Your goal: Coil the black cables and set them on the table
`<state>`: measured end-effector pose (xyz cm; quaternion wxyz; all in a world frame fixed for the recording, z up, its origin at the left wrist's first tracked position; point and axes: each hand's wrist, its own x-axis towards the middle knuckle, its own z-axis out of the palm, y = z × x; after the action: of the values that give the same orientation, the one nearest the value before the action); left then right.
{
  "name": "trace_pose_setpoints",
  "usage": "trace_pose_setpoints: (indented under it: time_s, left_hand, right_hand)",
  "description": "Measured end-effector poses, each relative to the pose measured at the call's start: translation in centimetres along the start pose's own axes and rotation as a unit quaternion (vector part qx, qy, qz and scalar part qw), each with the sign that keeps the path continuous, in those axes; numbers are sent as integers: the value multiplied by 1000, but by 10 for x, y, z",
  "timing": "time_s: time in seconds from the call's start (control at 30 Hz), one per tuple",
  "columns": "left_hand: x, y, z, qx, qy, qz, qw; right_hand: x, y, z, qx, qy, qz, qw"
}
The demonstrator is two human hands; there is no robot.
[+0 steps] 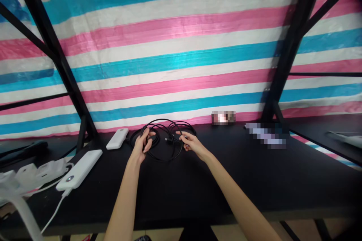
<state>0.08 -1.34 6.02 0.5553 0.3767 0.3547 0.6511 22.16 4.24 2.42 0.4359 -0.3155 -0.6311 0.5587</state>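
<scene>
A black cable (162, 160) lies in loose loops between my two hands, near the back of the black table. My left hand (143, 145) grips the loops on their left side, its fingers curled round them. On the right side, my right hand (192, 144) pinches the cable between thumb and fingers. A small connector (167, 139) shows inside the loops, between the hands. More coils lie behind the held loops, partly hidden by my left hand.
White power banks lie at the left, a small one (117, 138) and a larger one (79, 169) with a white cable. Beside them is a strip with white plugs (46, 171). Blurred items (266, 135) lie at the back right. Black frame posts (288, 45) flank the table (181, 196) before striped sheeting.
</scene>
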Motion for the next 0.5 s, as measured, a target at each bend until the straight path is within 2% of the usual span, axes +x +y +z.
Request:
trace_pose_setpoints:
  time_s: [0.13, 0.27, 0.4, 0.5]
  left_hand:
    - [-10, 2, 4, -79, -113, -1, 990]
    - [-8, -6, -12, -129, -196, -44, 971]
    - [-2, -24, -37, -124, -222, -117, 960]
    - [0, -36, -52, -104, -217, -152, 959]
  right_hand:
    - [0, 0, 2, -11, 60, 3, 998]
    - [0, 7, 5, -43, 76, 9, 996]
    - [0, 9, 6, -66, 73, 8, 995]
    - [-1, 6, 7, -47, 15, -1, 999]
